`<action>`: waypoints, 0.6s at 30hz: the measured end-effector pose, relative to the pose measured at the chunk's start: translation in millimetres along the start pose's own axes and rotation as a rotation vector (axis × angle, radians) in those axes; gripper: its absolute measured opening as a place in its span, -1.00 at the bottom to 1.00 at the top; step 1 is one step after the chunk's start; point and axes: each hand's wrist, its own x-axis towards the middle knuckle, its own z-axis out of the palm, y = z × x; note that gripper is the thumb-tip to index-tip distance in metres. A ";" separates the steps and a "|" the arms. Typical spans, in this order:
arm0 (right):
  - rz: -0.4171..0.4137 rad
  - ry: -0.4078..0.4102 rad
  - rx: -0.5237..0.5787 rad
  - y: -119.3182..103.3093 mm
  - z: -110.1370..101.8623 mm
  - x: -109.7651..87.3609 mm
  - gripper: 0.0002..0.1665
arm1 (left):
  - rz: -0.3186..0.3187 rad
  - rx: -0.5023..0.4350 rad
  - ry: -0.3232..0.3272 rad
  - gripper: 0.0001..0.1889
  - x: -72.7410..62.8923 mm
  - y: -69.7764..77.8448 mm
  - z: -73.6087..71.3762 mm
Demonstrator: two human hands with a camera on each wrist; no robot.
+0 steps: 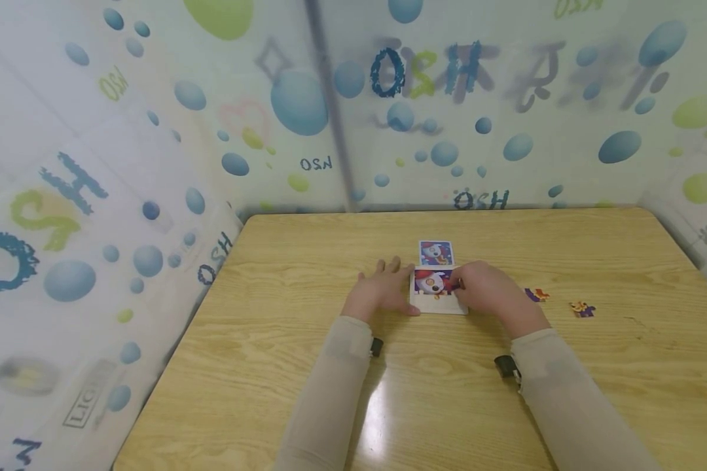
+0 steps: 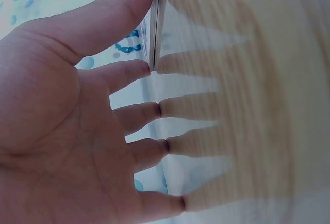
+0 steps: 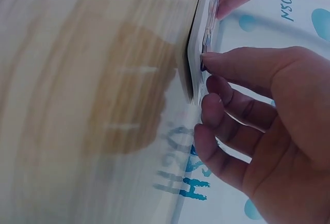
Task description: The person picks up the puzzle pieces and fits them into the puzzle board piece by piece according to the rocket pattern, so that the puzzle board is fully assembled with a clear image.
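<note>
A small jigsaw puzzle board (image 1: 442,305) lies on the table, its upper part filled with a cartoon picture and its lower part bare white. My left hand (image 1: 383,291) is spread at its left side, fingertips on the tabletop, the thumb (image 2: 121,15) against the board's edge. Over the right edge, my right hand (image 1: 484,288) pinches a dark puzzle piece (image 3: 203,66) between thumb and index finger, down at the board's surface; the piece is mostly hidden. The other fingers of that hand curl loosely beside the board.
A square picture card (image 1: 436,253) with a similar cartoon lies just behind the board. To the right are two loose spots of puzzle pieces, a nearer one (image 1: 537,295) and a farther one (image 1: 582,309). Patterned walls (image 1: 448,131) border the wooden table (image 1: 436,405).
</note>
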 end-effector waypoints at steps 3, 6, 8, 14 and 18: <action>0.002 0.002 0.011 -0.7 -1.3 -0.6 -0.64 | -0.003 0.001 0.002 0.09 -0.3 0.3 -0.5; -0.017 0.013 0.023 -1.4 -1.2 -0.7 -0.65 | 0.000 -0.001 0.003 0.09 -0.2 0.7 -0.9; -0.041 0.025 0.023 -1.2 -0.4 -0.1 -0.67 | 0.000 -0.002 0.000 0.10 0.0 0.7 -0.9; -0.082 0.049 -0.003 0.3 3.9 3.2 -0.71 | 0.000 0.000 -0.006 0.10 0.8 -0.2 0.5; -0.090 0.057 -0.002 0.5 5.8 5.3 -0.74 | -0.002 -0.001 -0.005 0.10 0.8 -0.5 0.8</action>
